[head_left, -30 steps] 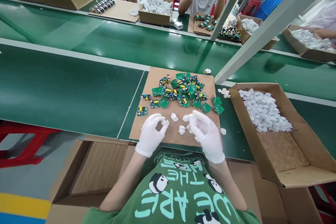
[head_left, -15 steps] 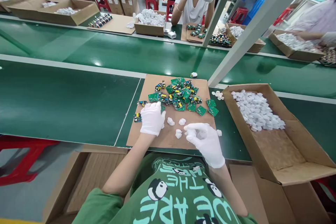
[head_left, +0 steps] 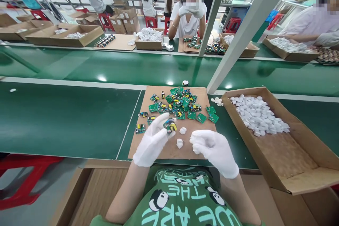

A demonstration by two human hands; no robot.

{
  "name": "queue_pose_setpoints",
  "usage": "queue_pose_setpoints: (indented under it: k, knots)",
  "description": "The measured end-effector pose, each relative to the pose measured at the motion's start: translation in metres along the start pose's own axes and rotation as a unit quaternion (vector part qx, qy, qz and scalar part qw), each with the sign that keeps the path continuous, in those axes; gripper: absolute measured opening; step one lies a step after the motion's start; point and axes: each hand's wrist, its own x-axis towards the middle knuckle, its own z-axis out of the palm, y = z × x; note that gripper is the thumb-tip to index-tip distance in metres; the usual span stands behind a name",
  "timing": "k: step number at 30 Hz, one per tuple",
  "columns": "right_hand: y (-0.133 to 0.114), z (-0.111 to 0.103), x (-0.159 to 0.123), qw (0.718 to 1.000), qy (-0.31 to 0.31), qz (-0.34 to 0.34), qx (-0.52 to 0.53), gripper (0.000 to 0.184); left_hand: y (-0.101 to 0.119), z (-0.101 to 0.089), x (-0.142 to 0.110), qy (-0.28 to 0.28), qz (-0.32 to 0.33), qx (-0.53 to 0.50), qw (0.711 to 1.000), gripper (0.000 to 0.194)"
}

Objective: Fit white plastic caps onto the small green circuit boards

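Observation:
My left hand (head_left: 153, 141), in a white glove, grips a small circuit board (head_left: 170, 125) with yellow and blue parts, raised above the cardboard sheet (head_left: 164, 152). To its right, my gloved right hand (head_left: 214, 148) is closed in a pinch. White on white, whatever sits in its fingertips cannot be made out. Between the hands lie a crumpled-looking white piece (head_left: 183, 130) and a similar white piece (head_left: 179, 143). Beyond them spreads a heap of green circuit boards (head_left: 182, 102), with a single board (head_left: 140, 128) near the sheet's left edge.
At right stands an open cardboard box (head_left: 299, 155) with many white pieces (head_left: 259, 114). Small pale discs (head_left: 217, 101) lie beside it. A slanted metal post (head_left: 238, 39) rises behind the sheet. Across the green conveyor (head_left: 119, 67), a person (head_left: 188, 17) works among boxes.
My left hand has lifted a circuit board off the sheet and turned its palm inward. My right hand stays pinched at nearly the same place. The camera view has tilted up slightly.

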Motion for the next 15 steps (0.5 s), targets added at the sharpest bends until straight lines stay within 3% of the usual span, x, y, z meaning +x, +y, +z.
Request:
queue_pose_setpoints:
  k: [3,7,9,12,15]
  knots:
    - [-0.015,-0.002,0.003,0.993,0.005,-0.108,-0.039,0.019,-0.009,0.014,-0.01,-0.067,-0.05,-0.093,0.992,0.044]
    - [-0.026,-0.002,0.002,0.957,-0.03,-0.251,-0.144,0.02,-0.019,0.024,-0.013,-0.101,-0.078,-0.104,0.986,0.037]
    - [-0.028,0.0,-0.001,0.951,-0.022,-0.25,-0.182,0.027,-0.02,0.027,-0.013,-0.105,-0.076,-0.102,0.986,0.036]
    - [-0.029,0.003,-0.006,0.955,-0.006,-0.191,-0.227,0.036,-0.019,0.03,-0.013,-0.103,-0.067,-0.087,0.989,0.037]
    - [-0.033,0.004,-0.01,0.956,-0.011,-0.152,-0.25,0.034,-0.021,0.029,-0.012,-0.093,-0.06,-0.046,0.993,0.039]
